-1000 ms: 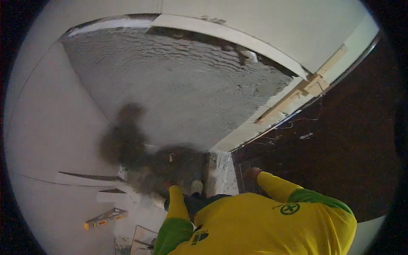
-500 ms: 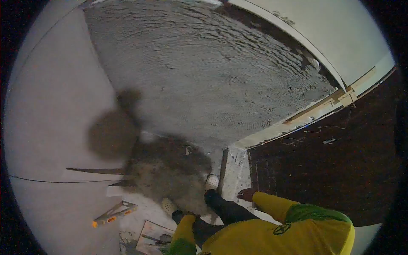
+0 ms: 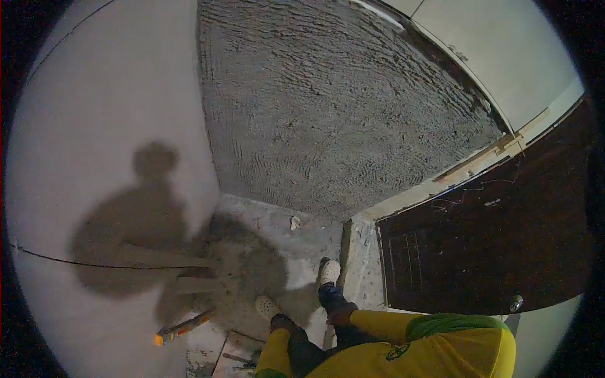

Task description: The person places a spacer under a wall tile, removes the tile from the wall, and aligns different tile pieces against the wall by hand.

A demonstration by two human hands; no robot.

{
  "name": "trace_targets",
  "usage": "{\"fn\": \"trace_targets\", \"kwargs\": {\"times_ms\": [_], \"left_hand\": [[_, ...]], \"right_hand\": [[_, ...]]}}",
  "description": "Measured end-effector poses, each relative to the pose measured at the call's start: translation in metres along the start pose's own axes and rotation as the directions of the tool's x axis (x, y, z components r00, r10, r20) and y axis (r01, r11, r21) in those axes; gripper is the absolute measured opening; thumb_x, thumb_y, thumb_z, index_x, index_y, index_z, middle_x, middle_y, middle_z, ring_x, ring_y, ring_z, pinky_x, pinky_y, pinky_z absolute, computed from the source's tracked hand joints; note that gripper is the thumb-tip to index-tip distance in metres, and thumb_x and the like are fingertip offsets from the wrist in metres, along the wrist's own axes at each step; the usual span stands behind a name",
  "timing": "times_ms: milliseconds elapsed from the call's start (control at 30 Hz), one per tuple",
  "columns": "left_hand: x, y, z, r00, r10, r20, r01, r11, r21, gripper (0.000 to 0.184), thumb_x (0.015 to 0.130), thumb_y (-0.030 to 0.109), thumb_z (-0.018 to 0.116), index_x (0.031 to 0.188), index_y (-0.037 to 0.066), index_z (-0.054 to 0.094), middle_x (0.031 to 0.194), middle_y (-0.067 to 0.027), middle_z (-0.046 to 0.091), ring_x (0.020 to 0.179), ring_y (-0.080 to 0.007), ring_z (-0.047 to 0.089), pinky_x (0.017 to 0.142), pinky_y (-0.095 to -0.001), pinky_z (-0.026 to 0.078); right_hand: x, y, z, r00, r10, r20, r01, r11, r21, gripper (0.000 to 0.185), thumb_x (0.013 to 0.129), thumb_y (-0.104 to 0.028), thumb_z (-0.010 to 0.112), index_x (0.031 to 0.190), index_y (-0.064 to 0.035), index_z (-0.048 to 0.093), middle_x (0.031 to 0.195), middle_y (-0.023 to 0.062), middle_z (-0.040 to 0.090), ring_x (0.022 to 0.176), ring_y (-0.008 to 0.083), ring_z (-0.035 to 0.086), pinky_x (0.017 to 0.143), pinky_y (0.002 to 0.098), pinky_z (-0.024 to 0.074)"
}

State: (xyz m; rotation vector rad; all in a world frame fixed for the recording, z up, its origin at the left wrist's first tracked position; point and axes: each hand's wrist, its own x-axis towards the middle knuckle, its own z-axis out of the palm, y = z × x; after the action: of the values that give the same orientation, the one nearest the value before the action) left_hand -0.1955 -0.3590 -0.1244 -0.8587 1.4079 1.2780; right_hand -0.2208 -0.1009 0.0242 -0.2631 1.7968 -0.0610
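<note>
My right hand [image 3: 341, 313], at the end of a yellow sleeve, lies on my right leg near the knee, and I make out nothing held in it. My left hand [image 3: 283, 322] is at my left knee, small and dark against the trousers; its fingers cannot be made out. My feet stand apart in pale perforated clogs [image 3: 329, 271] on the dusty floor. In front of me a wall carries wet grey mortar [image 3: 315, 126] with combed ridges.
A dark brown door [image 3: 479, 246] with a round knob stands at the right, beside its pale frame. A spirit level with yellow ends [image 3: 183, 327] lies lower left. Near it is a board with tools [image 3: 236, 356]. A black cable [image 3: 101, 265] crosses the smooth left wall. A small pale scrap [image 3: 295, 222] lies near the mortared wall.
My right hand has come from beside the door frame onto my right leg. My left hand stays by the left knee. The view has turned left, and my shadow has shifted left on the wall.
</note>
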Motion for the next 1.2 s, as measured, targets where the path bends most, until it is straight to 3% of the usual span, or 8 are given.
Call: {"fn": "trace_targets", "kwargs": {"times_ms": [167,200,367,433,567,833,1067,1200], "left_hand": [[0.005,-0.004,-0.012,0.999,0.006,0.046,-0.008,0.999,0.038,0.036,0.085,0.020,0.059,0.118,0.004,0.060,0.119,-0.0150,0.060,0.111,-0.0236,0.055,0.097,-0.0328,0.041],[0.006,-0.002,-0.014,0.998,0.007,0.057,-0.010,0.999,0.052,0.036,0.086,0.021,0.059,0.118,0.004,0.060,0.119,-0.0150,0.060,0.111,-0.0236,0.055,0.097,-0.0328,0.041],[0.006,0.011,-0.018,0.994,0.021,0.104,-0.036,0.989,0.145,0.037,0.086,0.022,0.059,0.118,0.004,0.060,0.119,-0.0149,0.060,0.111,-0.0237,0.055,0.097,-0.0329,0.041],[0.004,0.019,-0.021,0.993,0.026,0.112,-0.047,0.981,0.189,0.037,0.086,0.023,0.058,0.118,0.004,0.059,0.120,-0.0149,0.060,0.112,-0.0238,0.055,0.097,-0.0330,0.041],[-0.010,0.043,-0.028,0.992,0.040,0.118,-0.071,0.959,0.274,0.038,0.087,0.024,0.058,0.119,0.004,0.059,0.120,-0.0148,0.060,0.112,-0.0239,0.055,0.097,-0.0331,0.041],[-0.064,0.130,-0.035,0.984,0.135,0.119,-0.175,0.875,0.452,0.039,0.087,0.027,0.058,0.119,0.004,0.059,0.120,-0.0147,0.060,0.112,-0.0240,0.055,0.097,-0.0332,0.041],[-0.129,0.216,-0.022,0.946,0.302,0.122,-0.318,0.780,0.538,0.040,0.088,0.029,0.057,0.119,0.004,0.059,0.120,-0.0146,0.060,0.113,-0.0242,0.055,0.097,-0.0334,0.041],[-0.174,0.268,-0.006,0.891,0.436,0.126,-0.429,0.717,0.550,0.041,0.088,0.031,0.057,0.119,0.004,0.059,0.120,-0.0146,0.060,0.113,-0.0243,0.055,0.098,-0.0335,0.041]], "right_hand": [[-0.015,-0.015,0.005,0.918,-0.237,-0.316,0.165,0.957,-0.240,0.042,0.093,-0.047,0.040,0.123,-0.0223,0.055,0.119,0.0062,0.060,0.110,0.0296,0.055,0.092,0.0441,0.0451],[-0.014,-0.016,0.008,0.920,-0.224,-0.322,0.154,0.961,-0.230,0.042,0.093,-0.047,0.040,0.123,-0.0223,0.055,0.119,0.0062,0.060,0.110,0.0296,0.055,0.092,0.0441,0.0451],[0.024,0.001,0.002,0.962,-0.261,0.075,0.272,0.939,-0.211,0.054,0.092,-0.051,0.035,0.126,-0.0128,0.053,0.131,0.0139,0.048,0.121,0.0325,0.045,0.097,0.0552,0.0357],[0.021,-0.005,-0.004,0.972,-0.222,0.078,0.232,0.957,-0.172,0.052,0.092,-0.048,0.036,0.126,-0.0125,0.053,0.130,0.0137,0.049,0.119,0.0321,0.046,0.096,0.0539,0.0371],[0.002,-0.016,-0.013,0.992,-0.085,-0.091,0.086,0.996,0.000,0.049,0.091,-0.042,0.039,0.127,-0.0120,0.052,0.127,0.0132,0.051,0.115,0.0312,0.049,0.092,0.0514,0.0398],[-0.040,-0.001,-0.014,0.973,0.041,-0.228,0.019,0.967,0.255,0.043,0.089,-0.030,0.044,0.128,-0.0110,0.051,0.123,0.0122,0.055,0.106,0.0295,0.054,0.085,0.0462,0.0453],[-0.074,0.054,0.015,0.962,0.091,-0.257,0.005,0.936,0.351,0.042,0.088,-0.019,0.049,0.129,-0.0101,0.051,0.119,0.0114,0.058,0.098,0.0280,0.059,0.079,0.0417,0.0501],[-0.081,0.103,0.036,0.950,0.109,-0.291,-0.015,0.951,0.308,0.042,0.087,-0.013,0.051,0.129,-0.0096,0.050,0.116,0.0109,0.060,0.093,0.0271,0.062,0.076,0.0391,0.0528]]}}
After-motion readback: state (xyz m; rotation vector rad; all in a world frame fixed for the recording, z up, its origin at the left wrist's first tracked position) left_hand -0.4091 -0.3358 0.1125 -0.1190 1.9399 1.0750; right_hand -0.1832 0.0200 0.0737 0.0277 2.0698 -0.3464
